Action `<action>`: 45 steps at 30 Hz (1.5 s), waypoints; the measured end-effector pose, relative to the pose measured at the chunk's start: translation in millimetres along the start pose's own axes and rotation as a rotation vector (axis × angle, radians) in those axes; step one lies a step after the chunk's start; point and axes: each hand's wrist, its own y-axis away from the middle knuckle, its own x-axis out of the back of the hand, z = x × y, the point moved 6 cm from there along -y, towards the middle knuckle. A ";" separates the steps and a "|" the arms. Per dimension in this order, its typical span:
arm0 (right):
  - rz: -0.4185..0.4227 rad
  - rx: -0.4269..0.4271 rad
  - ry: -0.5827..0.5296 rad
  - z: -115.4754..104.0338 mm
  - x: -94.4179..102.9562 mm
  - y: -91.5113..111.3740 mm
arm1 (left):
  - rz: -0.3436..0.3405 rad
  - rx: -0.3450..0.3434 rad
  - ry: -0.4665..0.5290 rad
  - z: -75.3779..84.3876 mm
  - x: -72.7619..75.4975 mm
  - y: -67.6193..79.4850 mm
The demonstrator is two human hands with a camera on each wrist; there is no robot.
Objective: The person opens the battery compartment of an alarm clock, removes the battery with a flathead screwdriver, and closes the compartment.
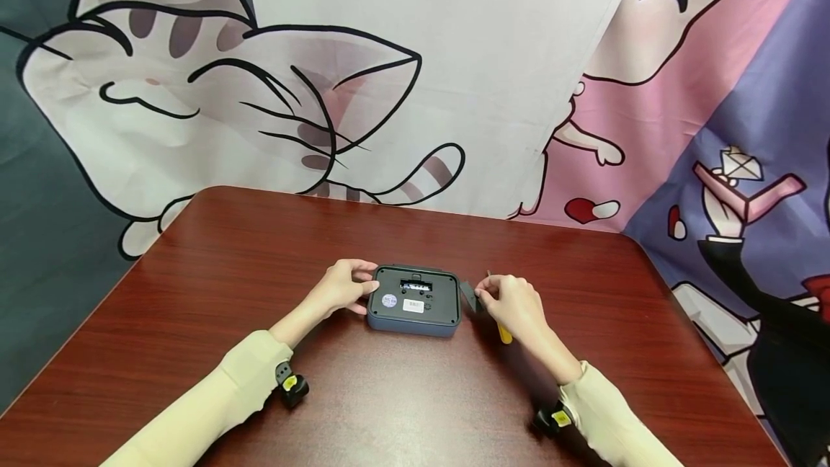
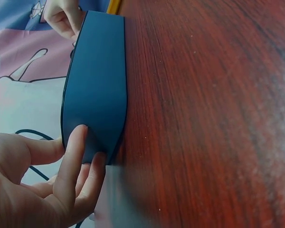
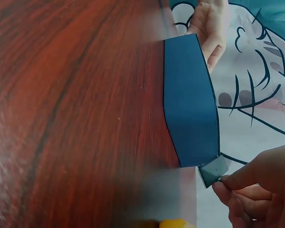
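A dark blue device (image 1: 415,326) lies on the table with its black underside up, showing an uncovered battery slot (image 1: 416,285), a white label and a round sticker. My left hand (image 1: 340,287) grips its left end, the thumb on the upper edge and fingers against the side. Beside the right end, my right hand (image 1: 516,306) pinches a small dark grey battery cover (image 3: 213,171) between thumb and fingers, close to the device's corner. Under that hand a yellow handle (image 1: 504,334) sticks out; the rest of this tool is mostly hidden.
The reddish-brown wooden table (image 1: 402,409) has rounded far corners. Behind it hangs a cloth (image 1: 506,92) printed with cartoon figures. Each wrist carries a strapped black camera (image 1: 295,389).
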 end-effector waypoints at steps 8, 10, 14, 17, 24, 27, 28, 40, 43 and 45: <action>-0.002 0.004 0.007 0.2 -1.9 2.3 | 0.000 0.000 -0.001 -0.1 -0.1 0.2; -0.009 -0.001 0.012 0.5 -2.0 2.9 | 0.001 0.000 -0.002 -0.5 -0.2 0.0; -0.020 -0.015 0.024 1.0 -2.5 3.2 | 0.000 0.002 0.001 -1.0 -0.2 -0.7; -0.023 -0.017 0.038 1.2 -3.3 3.4 | -0.001 0.003 0.002 -1.0 0.1 -1.2; -0.039 -0.002 0.070 -0.6 -6.3 3.7 | -0.002 0.006 -0.009 -1.2 1.3 -2.5; -0.043 0.003 0.094 -0.5 -8.1 2.8 | -0.006 0.006 -0.011 -1.5 0.7 -3.0; -0.047 0.004 0.101 -0.4 -8.6 2.6 | -0.006 0.007 -0.011 -1.6 0.5 -3.1; -0.063 0.010 0.173 3.2 -16.4 0.5 | -0.002 0.028 -0.001 -2.7 0.2 -2.8; -0.066 0.004 0.178 3.3 -16.1 0.2 | -0.003 0.024 -0.003 -2.5 -0.1 -2.8; -0.067 0.003 0.181 3.1 -15.8 -0.4 | -0.002 0.021 -0.002 -2.5 -0.1 -3.1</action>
